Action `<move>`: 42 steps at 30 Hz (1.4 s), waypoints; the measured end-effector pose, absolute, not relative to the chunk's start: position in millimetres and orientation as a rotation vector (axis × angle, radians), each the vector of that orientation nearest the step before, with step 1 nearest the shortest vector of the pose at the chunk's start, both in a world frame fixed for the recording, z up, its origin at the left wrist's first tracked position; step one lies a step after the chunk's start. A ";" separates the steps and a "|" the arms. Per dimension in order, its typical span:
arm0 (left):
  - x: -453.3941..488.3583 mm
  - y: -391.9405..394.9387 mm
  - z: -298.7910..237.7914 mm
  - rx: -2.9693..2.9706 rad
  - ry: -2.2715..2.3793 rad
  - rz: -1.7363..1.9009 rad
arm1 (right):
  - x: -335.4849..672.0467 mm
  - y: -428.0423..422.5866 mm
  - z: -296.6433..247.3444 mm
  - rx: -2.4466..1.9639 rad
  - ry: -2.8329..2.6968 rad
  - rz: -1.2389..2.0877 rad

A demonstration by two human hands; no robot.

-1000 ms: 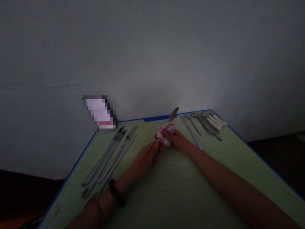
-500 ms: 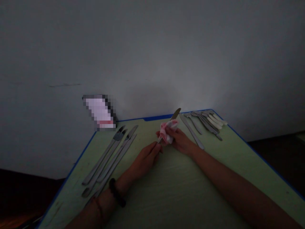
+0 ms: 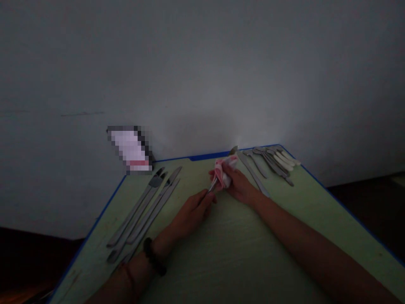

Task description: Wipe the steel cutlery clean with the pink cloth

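My left hand (image 3: 196, 209) is closed round the handle of a table knife (image 3: 214, 184) above the middle of the table. My right hand (image 3: 237, 183) grips a pink and white cloth (image 3: 222, 172), which is wrapped round the knife. Only the knife's tip shows beyond the cloth, near the table's back edge; the middle of the blade is hidden. Just right of my right hand lies another table knife (image 3: 253, 172), partly covered by my wrist.
Several long-handled pieces of cutlery (image 3: 148, 207) lie side by side on the left of the green table (image 3: 240, 253). At the back right is a pile of cutlery (image 3: 274, 162), some with white handles (image 3: 283, 160). A blurred-out phone-like device (image 3: 129, 147) leans against the wall (image 3: 202, 76).
My right hand has slid the cloth a little along the knife toward its tip, so less blade shows at the far end. My left hand stays on the handle.
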State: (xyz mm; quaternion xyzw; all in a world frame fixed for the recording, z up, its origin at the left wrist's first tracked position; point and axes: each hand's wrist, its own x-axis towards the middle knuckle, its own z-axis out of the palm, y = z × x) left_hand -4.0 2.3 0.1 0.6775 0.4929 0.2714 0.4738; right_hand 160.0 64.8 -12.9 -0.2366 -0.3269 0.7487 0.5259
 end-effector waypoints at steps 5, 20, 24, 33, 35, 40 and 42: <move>-2.4 -0.9 8.3 1.656 1.146 0.639 | 160.7 67.6 -12.4 -0.557 -0.656 1.813; -1.6 -1.4 13.1 1.645 1.139 0.616 | 166.6 69.4 -12.6 -0.501 -0.564 1.863; -0.4 -0.4 11.6 1.620 1.139 0.617 | 166.0 66.9 -15.3 -0.555 -0.636 1.902; -1.3 0.5 9.6 1.640 1.149 0.598 | 169.1 68.7 -10.2 -0.462 -0.543 1.869; -0.6 0.9 8.3 1.639 1.162 0.626 | 167.8 66.9 -13.2 -0.494 -0.672 1.901; 1.7 2.0 4.1 1.640 1.198 0.698 | 161.5 61.6 -16.8 -0.515 -0.894 1.888; 1.9 2.2 4.0 1.672 1.226 0.691 | 160.4 63.8 -16.5 -0.538 -0.838 1.833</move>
